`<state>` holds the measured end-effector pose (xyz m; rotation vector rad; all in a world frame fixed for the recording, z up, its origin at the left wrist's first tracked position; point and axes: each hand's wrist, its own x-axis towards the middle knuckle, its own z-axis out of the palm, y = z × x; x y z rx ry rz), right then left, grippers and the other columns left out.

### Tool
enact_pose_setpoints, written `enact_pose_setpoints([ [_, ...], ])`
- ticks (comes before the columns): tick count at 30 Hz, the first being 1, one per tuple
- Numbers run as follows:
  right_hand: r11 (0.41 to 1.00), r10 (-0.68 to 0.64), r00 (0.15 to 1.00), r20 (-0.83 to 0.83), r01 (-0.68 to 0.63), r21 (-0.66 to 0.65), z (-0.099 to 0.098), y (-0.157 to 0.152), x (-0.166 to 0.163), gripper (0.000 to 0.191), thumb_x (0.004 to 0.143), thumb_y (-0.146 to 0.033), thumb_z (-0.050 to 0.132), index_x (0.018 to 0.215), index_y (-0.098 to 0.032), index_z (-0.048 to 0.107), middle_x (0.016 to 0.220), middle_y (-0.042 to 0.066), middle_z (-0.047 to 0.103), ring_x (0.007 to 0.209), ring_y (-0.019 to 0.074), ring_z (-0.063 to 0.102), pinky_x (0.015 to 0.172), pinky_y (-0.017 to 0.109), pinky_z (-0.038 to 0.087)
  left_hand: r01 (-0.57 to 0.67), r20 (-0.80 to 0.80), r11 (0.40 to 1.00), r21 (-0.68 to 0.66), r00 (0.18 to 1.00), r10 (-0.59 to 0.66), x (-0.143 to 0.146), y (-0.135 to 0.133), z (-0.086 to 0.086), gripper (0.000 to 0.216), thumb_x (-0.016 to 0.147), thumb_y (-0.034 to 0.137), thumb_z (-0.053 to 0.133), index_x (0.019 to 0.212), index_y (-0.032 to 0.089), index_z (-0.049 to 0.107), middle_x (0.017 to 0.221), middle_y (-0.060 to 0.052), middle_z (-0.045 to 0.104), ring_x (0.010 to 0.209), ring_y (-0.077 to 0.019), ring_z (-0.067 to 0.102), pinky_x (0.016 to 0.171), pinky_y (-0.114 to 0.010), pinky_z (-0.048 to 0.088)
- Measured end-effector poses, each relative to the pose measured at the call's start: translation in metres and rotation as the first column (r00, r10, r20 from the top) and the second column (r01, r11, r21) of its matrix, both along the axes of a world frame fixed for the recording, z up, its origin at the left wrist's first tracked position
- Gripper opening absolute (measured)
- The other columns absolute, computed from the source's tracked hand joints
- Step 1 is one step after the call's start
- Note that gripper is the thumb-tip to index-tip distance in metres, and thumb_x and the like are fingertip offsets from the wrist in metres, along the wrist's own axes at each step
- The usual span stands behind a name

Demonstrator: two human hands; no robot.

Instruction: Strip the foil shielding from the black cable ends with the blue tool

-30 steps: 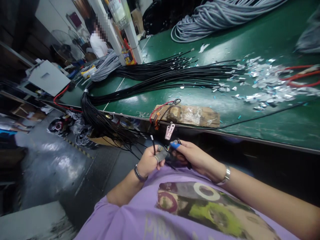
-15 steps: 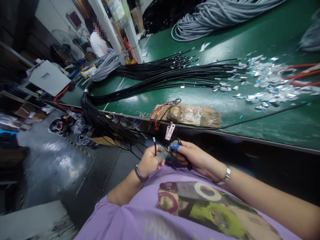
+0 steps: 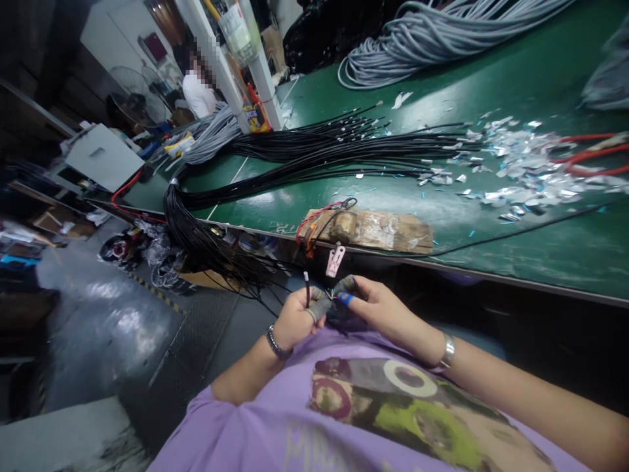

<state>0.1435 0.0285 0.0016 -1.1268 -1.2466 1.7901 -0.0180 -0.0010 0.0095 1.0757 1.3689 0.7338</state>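
Head view: both hands are working on one black cable.
Left hand is clenching it, its end poking up above the fingers; right hand is pinching thin strands beside the left fingertips.

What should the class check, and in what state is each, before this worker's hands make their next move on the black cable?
1. Left hand closed round the black cable, its end pointing up: ok.
2. Right hand at that end, fingertips meeting the left's: ok.
3. Fingertips covered, with a blue cover on the right and a grey cover on the left: ok.
4. What the right fingertips pinch: cannot tell, too small.
5. Cable bundle resting on the green table: ok, though part hangs over its edge.
6. Foil scraps apart from the hands: ok.
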Motion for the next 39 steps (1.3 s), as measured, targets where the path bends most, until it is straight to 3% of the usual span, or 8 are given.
enact_pose_setpoints([
  [14, 0.987, -0.092, 0.991, 0.096, 0.078, 0.142, -0.008, -0.002, -0.007, 0.024, 0.065, -0.042, 0.065, 0.066, -0.020, 0.055, 0.060, -0.001, 0.053, 0.055, 0.0132, 0.043, 0.052, 0.026, 0.039, -0.023, -0.009, 1.000, -0.005, 1.000, 0.023, 0.002, -0.001, 0.000, 0.051, 0.062, 0.066, 0.064, 0.067, 0.018, 0.047, 0.043, 0.007, 0.048, 0.031, -0.0038, 0.033, 0.034, -0.018, 0.023],
  [17, 0.958, -0.101, 0.983, 0.156, 0.053, 0.282, -0.008, -0.003, -0.005, 0.016, 0.070, -0.037, 0.060, 0.068, -0.021, 0.055, 0.060, 0.000, 0.054, 0.056, 0.0144, 0.045, 0.053, 0.027, 0.040, -0.025, -0.007, 1.000, -0.016, 1.000, 0.025, 0.002, -0.001, -0.001, 0.050, 0.063, 0.065, 0.064, 0.066, 0.018, 0.047, 0.043, 0.007, 0.048, 0.031, -0.0037, 0.033, 0.034, -0.018, 0.023],
  [19, 0.875, -0.097, 0.963, 0.250, -0.038, 0.483, -0.007, -0.004, 0.000, 0.009, 0.073, -0.030, 0.057, 0.069, -0.022, 0.056, 0.062, 0.001, 0.056, 0.058, 0.0151, 0.046, 0.054, 0.027, 0.039, -0.025, 0.002, 0.999, -0.024, 1.000, 0.025, 0.002, -0.001, -0.002, 0.050, 0.063, 0.065, 0.064, 0.067, 0.018, 0.047, 0.042, 0.007, 0.048, 0.030, -0.0037, 0.033, 0.034, -0.018, 0.022],
  [23, 0.534, -0.033, 0.892, 0.452, -0.366, 0.762, -0.004, -0.007, 0.009, 0.011, 0.075, -0.017, 0.052, 0.071, -0.021, 0.061, 0.074, 0.006, 0.061, 0.064, 0.0159, 0.049, 0.058, 0.027, 0.036, -0.039, 0.009, 0.999, -0.012, 0.999, 0.039, -0.001, 0.000, -0.004, 0.049, 0.064, 0.063, 0.065, 0.067, 0.018, 0.047, 0.042, 0.008, 0.047, 0.030, -0.0037, 0.033, 0.034, -0.018, 0.023],
  [25, 0.482, 0.028, 0.885, 0.465, -0.420, 0.769, -0.002, -0.007, 0.011, 0.013, 0.076, -0.016, 0.050, 0.073, -0.022, 0.062, 0.074, 0.006, 0.061, 0.063, 0.0158, 0.050, 0.059, 0.027, 0.037, -0.056, 0.006, 0.998, 0.011, 0.998, 0.056, -0.002, 0.001, -0.003, 0.048, 0.064, 0.063, 0.064, 0.067, 0.018, 0.048, 0.043, 0.008, 0.047, 0.031, -0.0037, 0.033, 0.034, -0.018, 0.023],
  [28, 0.687, 0.010, 0.945, 0.326, -0.243, 0.684, -0.001, -0.005, 0.010, 0.011, 0.080, -0.026, 0.053, 0.073, -0.022, 0.059, 0.070, 0.004, 0.060, 0.063, 0.0164, 0.051, 0.059, 0.027, 0.040, -0.060, -0.008, 0.998, 0.027, 0.998, 0.060, -0.003, 0.001, 0.000, 0.049, 0.064, 0.065, 0.063, 0.069, 0.018, 0.048, 0.043, 0.008, 0.047, 0.031, -0.0036, 0.033, 0.034, -0.018, 0.023],
  [32, 0.937, -0.105, 0.983, 0.151, 0.046, 0.347, 0.000, -0.002, 0.006, 0.025, 0.079, -0.046, 0.056, 0.074, -0.022, 0.058, 0.066, 0.001, 0.057, 0.060, 0.0164, 0.048, 0.055, 0.028, 0.039, -0.044, -0.041, 0.999, 0.017, 0.998, 0.045, 0.001, -0.001, 0.005, 0.048, 0.063, 0.062, 0.066, 0.066, 0.018, 0.047, 0.042, 0.008, 0.046, 0.030, -0.0031, 0.031, 0.035, -0.018, 0.023],
  [39, 0.999, 0.007, 1.000, -0.001, -0.007, -0.038, -0.003, -0.003, 0.000, 0.037, 0.068, -0.057, 0.064, 0.071, -0.021, 0.054, 0.052, -0.008, 0.037, 0.047, 0.0084, 0.026, 0.043, 0.023, 0.022, -0.002, -0.047, 0.997, 0.084, 0.999, 0.006, 0.005, -0.003, 0.002, 0.044, 0.065, 0.056, 0.068, 0.061, 0.018, 0.047, 0.042, 0.007, 0.046, 0.035, -0.0036, 0.035, 0.039, -0.018, 0.028],
])
